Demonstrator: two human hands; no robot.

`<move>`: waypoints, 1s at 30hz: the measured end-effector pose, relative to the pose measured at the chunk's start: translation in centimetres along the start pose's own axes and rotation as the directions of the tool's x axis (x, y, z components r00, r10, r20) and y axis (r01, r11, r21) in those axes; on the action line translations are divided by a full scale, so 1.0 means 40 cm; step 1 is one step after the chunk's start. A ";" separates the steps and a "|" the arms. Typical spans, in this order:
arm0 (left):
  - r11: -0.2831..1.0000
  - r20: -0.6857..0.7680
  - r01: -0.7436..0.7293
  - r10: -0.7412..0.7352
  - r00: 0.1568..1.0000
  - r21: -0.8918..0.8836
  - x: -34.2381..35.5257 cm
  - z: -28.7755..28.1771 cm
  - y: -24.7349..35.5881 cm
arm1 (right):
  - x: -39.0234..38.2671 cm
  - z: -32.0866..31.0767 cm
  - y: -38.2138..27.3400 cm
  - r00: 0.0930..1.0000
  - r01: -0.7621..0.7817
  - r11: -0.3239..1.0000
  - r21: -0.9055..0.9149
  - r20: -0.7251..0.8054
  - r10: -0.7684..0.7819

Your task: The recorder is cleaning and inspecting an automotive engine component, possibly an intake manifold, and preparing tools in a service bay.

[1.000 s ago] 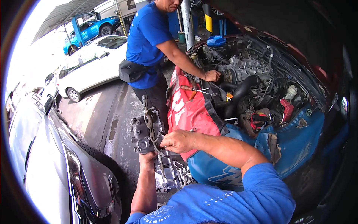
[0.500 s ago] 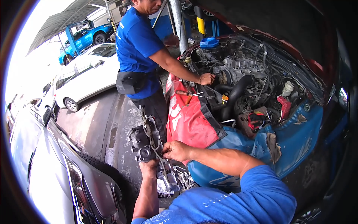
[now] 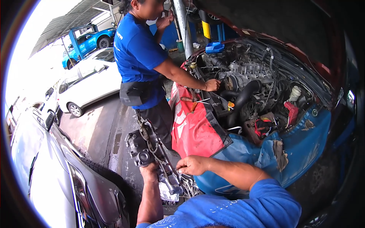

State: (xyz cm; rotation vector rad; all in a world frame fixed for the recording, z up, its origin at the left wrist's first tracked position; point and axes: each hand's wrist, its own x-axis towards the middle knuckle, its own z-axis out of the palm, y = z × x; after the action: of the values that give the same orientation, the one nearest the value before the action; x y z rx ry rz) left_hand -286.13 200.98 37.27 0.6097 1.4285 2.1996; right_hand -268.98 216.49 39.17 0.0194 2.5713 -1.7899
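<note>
My left hand (image 3: 149,171) is closed round the lower end of a dark metal engine part (image 3: 135,143) with bosses and a long jointed pipe (image 3: 150,138) along its right side. My right hand (image 3: 190,166) is beside the pipe's lower part, its fingers pinched on something small that I cannot make out. Under and below the part are a silvery plastic-like sheet (image 3: 166,192) and a heap of metal tools (image 3: 190,185).
A co-worker in blue (image 3: 140,57) leans a hand into the open engine bay (image 3: 247,72). Red (image 3: 194,133) and blue (image 3: 289,148) covers drape the bodywork, with screwdrivers (image 3: 193,104) lying on the red one. A silver car (image 3: 49,159) stands at left, a white one (image 3: 87,79) behind.
My right hand has moved down and right, away from the middle of the pipe. The engine part has shifted down and left in view. The co-worker has raised the other hand near the head.
</note>
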 end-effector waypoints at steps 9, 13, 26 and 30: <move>0.998 0.006 0.009 -0.010 1.000 0.054 -0.026 0.022 0.015 | 0.020 0.066 0.004 0.994 0.056 0.996 -0.074 -0.089 -0.062; 1.000 0.010 0.017 -0.017 1.000 0.011 -0.031 0.025 0.015 | 0.019 0.055 0.001 0.999 0.035 0.998 -0.061 -0.030 -0.036; 1.000 0.048 0.000 0.000 0.999 0.013 -0.034 0.012 0.009 | 0.057 0.011 -0.006 0.997 0.049 0.991 -0.123 0.071 -0.041; 0.999 -0.011 0.009 -0.009 1.000 0.033 -0.047 -0.009 0.010 | 0.066 0.040 -0.001 1.000 0.000 0.998 -0.059 0.029 0.001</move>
State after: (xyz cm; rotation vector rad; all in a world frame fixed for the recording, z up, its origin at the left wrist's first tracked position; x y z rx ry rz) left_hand -284.89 199.48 37.29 0.6020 1.4733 2.1792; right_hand -271.61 214.98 38.61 -0.0061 2.6023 -1.7009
